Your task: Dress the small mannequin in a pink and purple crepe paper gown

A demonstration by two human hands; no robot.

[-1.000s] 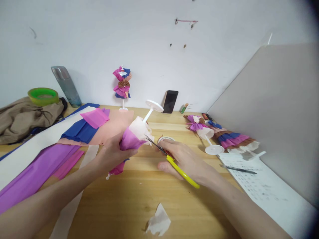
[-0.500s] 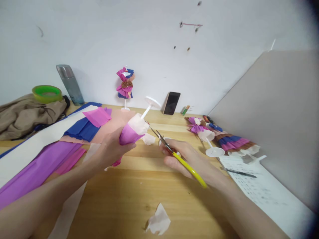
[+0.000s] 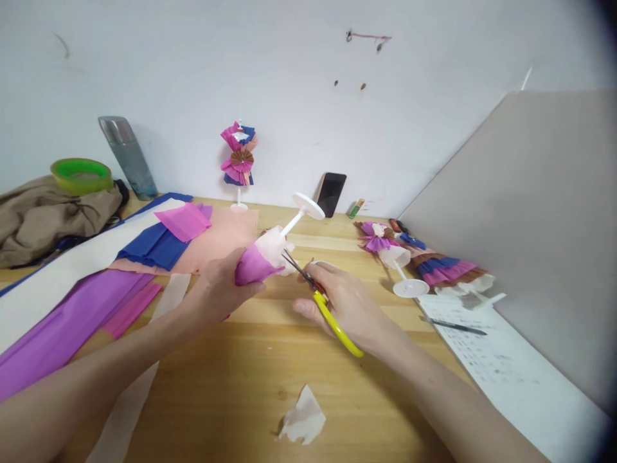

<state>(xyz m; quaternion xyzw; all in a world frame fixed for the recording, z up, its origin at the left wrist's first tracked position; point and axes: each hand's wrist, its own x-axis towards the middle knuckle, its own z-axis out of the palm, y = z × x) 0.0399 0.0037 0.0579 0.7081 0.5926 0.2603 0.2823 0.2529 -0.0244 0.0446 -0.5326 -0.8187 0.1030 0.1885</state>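
Observation:
My left hand [image 3: 226,283] is wrapped round a small mannequin stand dressed in purple and pale crepe paper [image 3: 270,247], tilted so its white round base [image 3: 308,206] points up and to the right. In my right hand [image 3: 342,296] are scissors with yellow handles [image 3: 332,321]. Their tips are slightly apart, close to the pale paper edge of the dress. A torn scrap of pale paper [image 3: 303,417] lies on the table in front of me. My left fingers are partly hidden behind the dress.
Crepe paper sheets in purple [image 3: 81,321], blue [image 3: 157,246] and peach [image 3: 231,231] cover the left side. A dressed stand [image 3: 238,161], a phone [image 3: 331,194] and a bottle [image 3: 128,157] stand along the wall. More paper dresses [image 3: 448,270] and a pen [image 3: 457,326] on a written sheet are at right.
The scissors and my right hand have moved left, bringing the tips up to the dress's pale edge. The held stand has shifted slightly right and down.

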